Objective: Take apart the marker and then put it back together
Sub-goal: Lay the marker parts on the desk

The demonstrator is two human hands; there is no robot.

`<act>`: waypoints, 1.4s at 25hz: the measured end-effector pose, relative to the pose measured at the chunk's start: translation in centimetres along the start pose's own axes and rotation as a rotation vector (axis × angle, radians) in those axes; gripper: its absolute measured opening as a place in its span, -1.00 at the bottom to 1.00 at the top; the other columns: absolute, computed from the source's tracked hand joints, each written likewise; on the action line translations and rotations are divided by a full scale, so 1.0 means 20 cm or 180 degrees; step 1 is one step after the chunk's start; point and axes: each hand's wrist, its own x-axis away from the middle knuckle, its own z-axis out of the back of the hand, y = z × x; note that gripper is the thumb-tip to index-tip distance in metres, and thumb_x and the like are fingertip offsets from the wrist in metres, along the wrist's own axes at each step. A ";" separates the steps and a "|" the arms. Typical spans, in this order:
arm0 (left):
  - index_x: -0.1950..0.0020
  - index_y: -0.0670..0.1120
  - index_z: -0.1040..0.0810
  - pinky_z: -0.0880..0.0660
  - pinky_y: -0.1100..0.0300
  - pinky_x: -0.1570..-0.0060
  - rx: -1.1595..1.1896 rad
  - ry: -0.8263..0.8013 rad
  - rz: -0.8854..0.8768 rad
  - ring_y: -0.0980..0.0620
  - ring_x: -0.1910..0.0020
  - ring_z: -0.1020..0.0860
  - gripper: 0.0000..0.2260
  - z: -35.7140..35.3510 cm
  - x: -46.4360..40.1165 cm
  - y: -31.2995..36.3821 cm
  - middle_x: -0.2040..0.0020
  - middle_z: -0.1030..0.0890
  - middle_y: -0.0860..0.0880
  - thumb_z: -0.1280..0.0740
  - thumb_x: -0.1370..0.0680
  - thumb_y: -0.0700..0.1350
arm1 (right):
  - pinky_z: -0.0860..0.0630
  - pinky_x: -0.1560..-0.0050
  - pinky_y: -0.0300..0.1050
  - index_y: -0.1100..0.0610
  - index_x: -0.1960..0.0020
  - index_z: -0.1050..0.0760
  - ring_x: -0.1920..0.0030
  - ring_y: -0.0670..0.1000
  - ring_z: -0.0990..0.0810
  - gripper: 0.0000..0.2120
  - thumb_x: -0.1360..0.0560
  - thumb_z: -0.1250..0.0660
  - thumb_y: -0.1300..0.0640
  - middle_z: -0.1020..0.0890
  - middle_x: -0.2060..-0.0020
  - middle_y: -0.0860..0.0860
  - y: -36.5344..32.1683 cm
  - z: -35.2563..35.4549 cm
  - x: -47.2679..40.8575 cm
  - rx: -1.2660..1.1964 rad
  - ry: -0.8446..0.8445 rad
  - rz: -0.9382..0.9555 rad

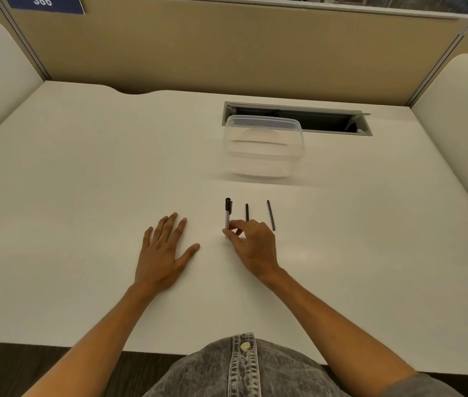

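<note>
A marker (pixel 227 212) with a black cap and white barrel lies on the white desk, its cap pointing away from me. My right hand (pixel 251 246) pinches the near end of its barrel between thumb and fingers. Two thin dark sticks lie to the right: a short one (pixel 247 212) just beside the marker, partly hidden by my fingers, and a longer one (pixel 270 214) further right. My left hand (pixel 164 247) rests flat on the desk to the left of the marker, fingers spread, holding nothing.
A clear plastic container (pixel 264 150) with a lid stands behind the marker. Behind that is an open cable slot (pixel 298 118) in the desk (pixel 83 167). Beige partition walls close the back and both sides. The desk's front edge is near my torso.
</note>
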 end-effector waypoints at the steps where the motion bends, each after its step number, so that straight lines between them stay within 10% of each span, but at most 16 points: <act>1: -0.56 0.08 -0.05 0.07 -0.03 -0.52 0.0018 0.0018 0.0005 0.06 -0.56 0.04 -0.34 0.00 0.00 0.00 -0.59 -0.05 0.03 0.09 -0.53 0.36 | -0.52 0.20 -0.03 0.13 0.09 -0.66 0.32 0.06 -0.61 -0.89 -0.42 -0.48 0.12 -0.71 0.29 -0.03 0.00 0.00 0.00 0.0033 0.0023 0.0039; 35: -0.55 0.07 -0.08 0.06 -0.05 -0.52 0.0087 0.0054 0.0016 0.04 -0.56 0.03 -0.33 0.01 0.01 0.01 -0.59 -0.07 0.03 0.09 -0.51 0.37 | -0.40 0.22 -0.38 0.09 0.09 -0.66 0.22 -0.18 -0.62 -0.85 -0.43 -0.47 0.02 -0.70 0.21 -0.11 -0.09 0.22 -0.35 -0.0810 -0.0160 -0.0357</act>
